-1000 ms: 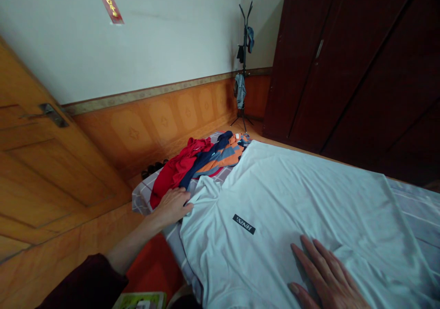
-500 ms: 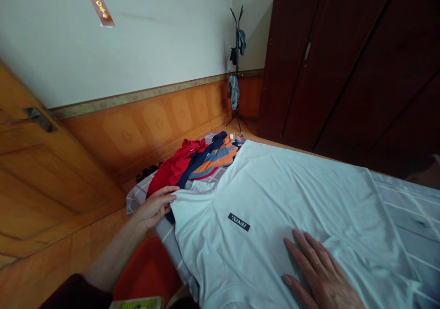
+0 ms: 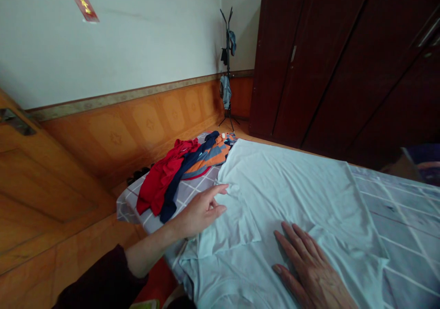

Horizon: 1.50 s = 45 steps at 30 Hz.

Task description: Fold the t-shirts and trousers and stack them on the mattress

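Observation:
A pale T-shirt (image 3: 292,180) lies spread over a checked bed cover. Its near left sleeve is folded inward across the body, and the dark label is covered. My left hand (image 3: 202,210) is over the folded part near the shirt's left edge, thumb and index finger apart, with no cloth between them. My right hand (image 3: 307,258) rests flat on the lower middle of the shirt, fingers spread.
Red clothing (image 3: 165,176), a navy garment (image 3: 187,167) and an orange-grey garment (image 3: 215,155) lie at the bed's far left corner. Beyond stand a coat rack (image 3: 228,66) and a dark wardrobe (image 3: 309,70). A wooden door (image 3: 44,185) is at left.
My left hand has moved right and let go of the sleeve, which is now folded inward over the label. My right hand stays flat on the shirt. The view has shifted slightly right.

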Tool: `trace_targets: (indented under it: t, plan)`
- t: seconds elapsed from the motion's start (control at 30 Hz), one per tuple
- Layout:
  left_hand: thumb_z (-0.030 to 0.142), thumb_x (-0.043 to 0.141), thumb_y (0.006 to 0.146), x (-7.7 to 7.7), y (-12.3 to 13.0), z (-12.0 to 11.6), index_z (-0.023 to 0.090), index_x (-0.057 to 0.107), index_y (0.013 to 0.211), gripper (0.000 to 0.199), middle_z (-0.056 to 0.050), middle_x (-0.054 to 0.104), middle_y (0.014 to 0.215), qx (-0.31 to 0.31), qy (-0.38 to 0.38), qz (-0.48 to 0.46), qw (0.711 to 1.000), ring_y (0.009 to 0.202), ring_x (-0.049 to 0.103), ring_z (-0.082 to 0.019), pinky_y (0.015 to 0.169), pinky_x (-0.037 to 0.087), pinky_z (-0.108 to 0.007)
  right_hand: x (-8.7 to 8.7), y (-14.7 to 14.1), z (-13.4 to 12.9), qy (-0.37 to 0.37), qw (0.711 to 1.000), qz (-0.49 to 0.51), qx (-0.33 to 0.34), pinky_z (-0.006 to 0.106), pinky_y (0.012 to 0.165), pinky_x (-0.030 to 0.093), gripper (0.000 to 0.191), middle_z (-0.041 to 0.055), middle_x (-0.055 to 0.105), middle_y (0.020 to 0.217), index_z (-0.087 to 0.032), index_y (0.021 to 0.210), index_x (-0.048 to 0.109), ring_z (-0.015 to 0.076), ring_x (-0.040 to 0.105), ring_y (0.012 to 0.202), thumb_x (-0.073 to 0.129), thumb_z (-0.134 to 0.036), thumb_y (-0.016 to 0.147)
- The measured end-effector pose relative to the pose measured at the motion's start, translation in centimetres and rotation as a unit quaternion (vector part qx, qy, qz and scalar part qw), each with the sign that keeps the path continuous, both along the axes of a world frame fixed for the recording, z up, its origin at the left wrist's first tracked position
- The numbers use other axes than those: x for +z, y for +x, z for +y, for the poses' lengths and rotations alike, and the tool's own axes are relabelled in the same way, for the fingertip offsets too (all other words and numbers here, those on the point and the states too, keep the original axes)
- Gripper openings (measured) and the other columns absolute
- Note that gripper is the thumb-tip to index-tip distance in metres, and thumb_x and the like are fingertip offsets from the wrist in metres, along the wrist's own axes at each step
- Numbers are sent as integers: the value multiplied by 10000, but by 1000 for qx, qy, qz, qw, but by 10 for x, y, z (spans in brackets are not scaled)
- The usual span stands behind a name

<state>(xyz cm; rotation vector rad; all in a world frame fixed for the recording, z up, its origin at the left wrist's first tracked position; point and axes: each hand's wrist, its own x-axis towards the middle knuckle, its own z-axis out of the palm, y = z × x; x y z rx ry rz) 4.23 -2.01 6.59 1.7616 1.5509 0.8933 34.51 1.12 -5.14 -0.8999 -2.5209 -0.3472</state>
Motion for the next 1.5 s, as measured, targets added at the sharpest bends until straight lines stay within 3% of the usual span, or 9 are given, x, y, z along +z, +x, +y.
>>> trace_targets:
  t: [0.1,0.23,0.43,0.57,0.83,1.0,1.13,1.27,1.5]
  plan:
    - [192,498,826,-11,-26,12,172,580,1187,370,-69,648,1143,38,23,84,995,805,616,-136,735,473,-245,-3,-1,1,-10,1000,-6,-10,503,957,448,572,120,410,1445,-209,1334,506,354,381,1310,535,-525,858]
    - [171,490,825,-19,-50,37,178,624,1120,324,-51,666,1102,4,44,155,987,844,628,-146,785,468,-251,4,-2,0,-17,1000,-7,-10,494,928,479,553,129,449,1415,-203,1316,522,348,421,1283,535,-515,860]
    - [132,507,801,-22,-63,91,149,646,1087,318,-74,669,1087,-92,73,217,969,959,602,-185,896,417,-289,53,-25,-25,-25,996,24,86,380,901,514,518,95,499,1379,-233,1360,461,265,519,1208,521,-414,878]
    - [127,550,759,-37,-65,115,138,681,968,247,-46,691,920,-127,51,199,970,822,610,-159,757,430,-230,79,-67,-38,-54,986,1,158,342,908,502,440,92,570,1305,-201,1284,523,242,563,1149,499,-278,851]
    - [193,510,800,-52,-92,119,129,646,748,159,8,602,696,-110,21,137,984,658,526,-114,599,370,-193,45,-136,-24,-68,988,-22,136,357,845,520,348,79,664,1136,-190,1069,629,247,625,1007,562,-75,747]
    - [219,529,796,-51,-97,114,132,651,875,169,22,590,692,-120,4,111,987,607,507,-98,557,367,-185,38,-137,-20,-103,985,23,134,386,873,510,273,66,645,1158,-208,1033,624,252,598,1040,550,-78,804]
    - [224,557,780,-52,-97,112,140,639,784,117,21,584,674,-113,12,113,987,605,509,-101,545,356,-187,45,-134,-17,-164,974,38,150,356,871,506,215,59,642,1127,-200,896,615,229,588,1026,495,-42,812]
    - [203,496,817,-51,-98,112,154,607,787,125,46,530,598,-90,25,126,988,530,476,-91,513,333,-189,48,-135,-17,-206,960,68,178,326,852,507,265,56,646,1097,-197,934,608,208,590,985,462,-24,797]
    - [174,521,802,-58,-94,112,182,614,778,96,14,615,699,-46,63,181,980,666,560,-132,626,387,-214,41,-134,-16,-197,960,70,185,326,891,490,247,56,643,1137,-199,965,595,214,577,1042,495,-59,788]
